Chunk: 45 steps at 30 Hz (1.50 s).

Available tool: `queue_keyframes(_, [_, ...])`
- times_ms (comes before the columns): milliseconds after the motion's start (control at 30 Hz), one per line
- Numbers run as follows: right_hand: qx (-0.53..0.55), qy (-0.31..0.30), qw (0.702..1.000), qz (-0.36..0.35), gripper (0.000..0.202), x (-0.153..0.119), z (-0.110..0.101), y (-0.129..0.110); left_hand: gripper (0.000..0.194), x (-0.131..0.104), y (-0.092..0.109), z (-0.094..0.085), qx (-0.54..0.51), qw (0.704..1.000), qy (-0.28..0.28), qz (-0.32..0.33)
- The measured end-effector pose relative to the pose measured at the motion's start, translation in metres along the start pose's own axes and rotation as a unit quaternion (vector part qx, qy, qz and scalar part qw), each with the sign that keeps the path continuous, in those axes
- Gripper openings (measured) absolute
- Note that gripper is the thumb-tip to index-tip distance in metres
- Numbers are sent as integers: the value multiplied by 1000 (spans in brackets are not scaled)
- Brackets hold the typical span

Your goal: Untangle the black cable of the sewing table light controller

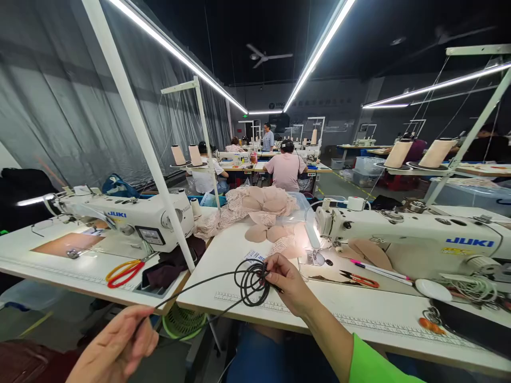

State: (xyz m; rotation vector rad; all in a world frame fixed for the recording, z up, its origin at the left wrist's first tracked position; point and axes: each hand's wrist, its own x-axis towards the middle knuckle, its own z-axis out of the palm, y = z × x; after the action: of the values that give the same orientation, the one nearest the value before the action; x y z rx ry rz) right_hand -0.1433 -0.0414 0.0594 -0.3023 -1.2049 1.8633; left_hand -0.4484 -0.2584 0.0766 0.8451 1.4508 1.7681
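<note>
The right hand (290,282) has its fingers closed on a coiled thin black cable (252,284), held just above the front edge of the white sewing bench (239,266). The left hand (120,340) pinches the same cable further along, its fingers nearly shut, though the lower ones are hard to make out. Loops stay neat if the right fingers grip lightly at one crossing point and the left guides slack without twisting.
</note>
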Motion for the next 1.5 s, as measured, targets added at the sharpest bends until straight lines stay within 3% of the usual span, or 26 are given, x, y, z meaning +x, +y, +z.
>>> queue_keyframes(100, [-39,-29,999,19,35,-2,0,-1,69,5,6,33,214,976,-25,1])
queue_keyframes(200, [-72,-47,996,20,34,-5,5,5,56,7,10,73,371,919,-114,70])
queue_keyframes(267, [-75,-44,996,12,33,-6,7,9,43,8,8,95,417,885,-174,110])
queue_keyframes(400, [-57,-23,998,8,31,-8,3,12,40,9,-6,119,432,869,-181,159])
queue_keyframes(533, [-46,-14,999,11,30,-9,0,10,33,13,-18,126,423,860,-204,199])
queue_keyframes(600, [-37,-19,999,20,30,-9,2,9,34,17,-22,128,420,866,-180,204])
queue_keyframes(667, [-25,-16,999,30,29,-9,6,8,34,19,-25,129,411,879,-163,179])
queue_keyframes(800, [-15,7,999,41,25,-9,10,4,39,18,-30,129,392,883,-244,86])
queue_keyframes(933, [-7,27,999,31,25,-10,10,4,39,13,-29,131,392,888,-227,74])
queue_keyframes(1067, [-18,20,999,39,24,-10,7,11,40,13,-29,134,507,828,-188,147])
queue_keyframes(1233, [-27,7,999,41,26,-12,9,22,33,14,-27,121,611,709,-11,352])
queue_keyframes(1300, [-13,-3,999,36,28,-13,11,23,35,12,-21,113,608,692,18,388])
queue_keyframes(1367, [7,-18,999,32,28,-14,13,20,36,10,-13,108,593,714,22,372])
queue_keyframes(1500, [24,-143,987,70,32,-16,10,7,34,12,0,103,507,836,4,211])
